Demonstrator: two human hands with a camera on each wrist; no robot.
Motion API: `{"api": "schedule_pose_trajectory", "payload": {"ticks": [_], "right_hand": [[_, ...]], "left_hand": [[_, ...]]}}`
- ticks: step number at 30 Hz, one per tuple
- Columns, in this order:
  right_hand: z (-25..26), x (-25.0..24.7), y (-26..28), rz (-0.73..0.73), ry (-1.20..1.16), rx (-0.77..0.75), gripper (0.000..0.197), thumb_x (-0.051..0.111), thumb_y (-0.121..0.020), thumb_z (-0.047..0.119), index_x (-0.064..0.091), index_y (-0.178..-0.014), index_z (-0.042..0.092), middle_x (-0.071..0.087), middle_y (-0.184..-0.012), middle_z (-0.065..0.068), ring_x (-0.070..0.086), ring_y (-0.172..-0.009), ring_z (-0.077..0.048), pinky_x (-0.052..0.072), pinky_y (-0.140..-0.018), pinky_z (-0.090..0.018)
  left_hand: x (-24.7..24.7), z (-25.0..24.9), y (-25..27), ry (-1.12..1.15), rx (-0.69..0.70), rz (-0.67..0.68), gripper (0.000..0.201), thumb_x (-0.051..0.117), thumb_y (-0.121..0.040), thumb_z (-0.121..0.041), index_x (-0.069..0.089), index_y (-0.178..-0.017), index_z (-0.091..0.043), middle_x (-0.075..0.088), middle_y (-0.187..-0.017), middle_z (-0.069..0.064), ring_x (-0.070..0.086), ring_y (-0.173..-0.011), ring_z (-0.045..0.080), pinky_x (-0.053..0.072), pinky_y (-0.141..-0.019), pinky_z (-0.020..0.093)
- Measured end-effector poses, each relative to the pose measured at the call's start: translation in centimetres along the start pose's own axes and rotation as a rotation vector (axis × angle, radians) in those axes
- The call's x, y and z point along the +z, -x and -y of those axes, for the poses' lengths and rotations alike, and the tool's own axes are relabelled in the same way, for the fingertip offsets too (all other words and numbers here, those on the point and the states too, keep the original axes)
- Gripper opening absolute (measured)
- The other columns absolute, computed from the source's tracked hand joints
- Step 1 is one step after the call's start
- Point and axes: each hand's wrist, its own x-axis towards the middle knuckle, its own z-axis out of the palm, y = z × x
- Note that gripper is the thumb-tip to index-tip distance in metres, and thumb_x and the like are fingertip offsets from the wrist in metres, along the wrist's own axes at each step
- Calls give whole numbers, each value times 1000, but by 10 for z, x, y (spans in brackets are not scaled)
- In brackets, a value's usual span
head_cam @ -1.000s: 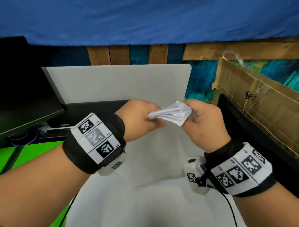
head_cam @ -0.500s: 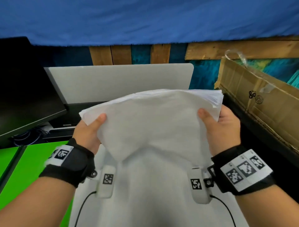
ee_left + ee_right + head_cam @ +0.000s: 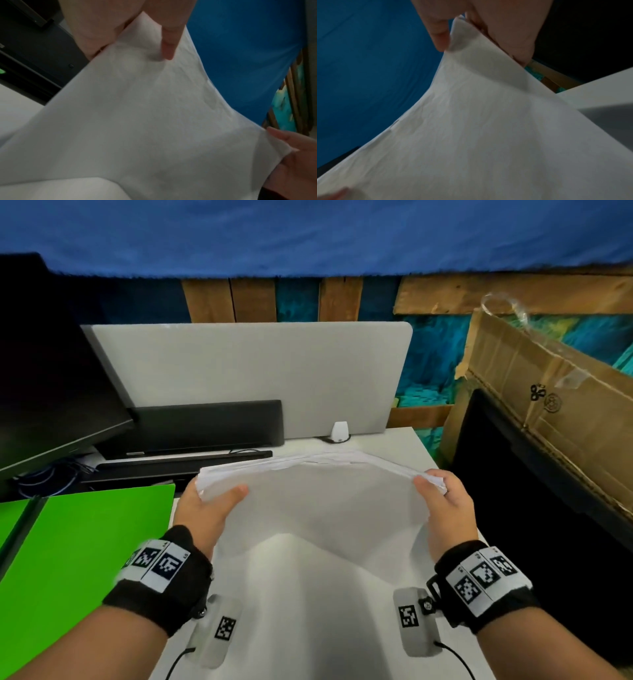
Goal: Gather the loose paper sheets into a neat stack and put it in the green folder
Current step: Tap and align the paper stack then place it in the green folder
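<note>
A stack of white paper sheets (image 3: 318, 501) hangs above the white table (image 3: 308, 628), sagging in the middle. My left hand (image 3: 209, 505) pinches its left edge, thumb on top. My right hand (image 3: 442, 501) pinches the right edge the same way. In the left wrist view the paper stack (image 3: 145, 121) fills the frame, with my left hand (image 3: 137, 35) at the top and my right hand (image 3: 295, 162) at the lower right. The right wrist view shows my right hand (image 3: 481, 35) holding the sheets (image 3: 479, 135). The green folder (image 3: 78, 559) lies flat on the left.
A grey divider panel (image 3: 257, 374) stands at the table's back, with a black device (image 3: 205, 426) and a small white object (image 3: 339, 431) before it. A dark monitor (image 3: 44, 392) is at left. A cardboard box (image 3: 555, 419) and a black panel (image 3: 548, 508) stand at right.
One second ago both hands held the paper bunched between them. They have moved apart and lower, and the stack now hangs spread out over the table.
</note>
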Motion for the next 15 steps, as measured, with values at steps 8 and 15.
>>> {"api": "schedule_pose_trajectory", "payload": {"ticks": [8,15], "right_hand": [[3,14,0,-153,-12,56,27,55,-89,33,55,-72,12,58,-67,-4,57,-64,-20,47,-57,-24],[-2,5,-8,-7,18,20,16,67,-80,30,54,-81,21,58,-75,-1,57,-72,-21,47,-59,-25]], "left_hand": [[8,-18,9,30,-90,-122,24,54,-87,-29,53,-65,-19,49,-66,2,45,-61,17,34,-57,27],[6,-11,-2,-36,-43,-71,20,54,-87,-33,57,-79,-16,55,-74,2,49,-67,15,38,-61,26]]}}
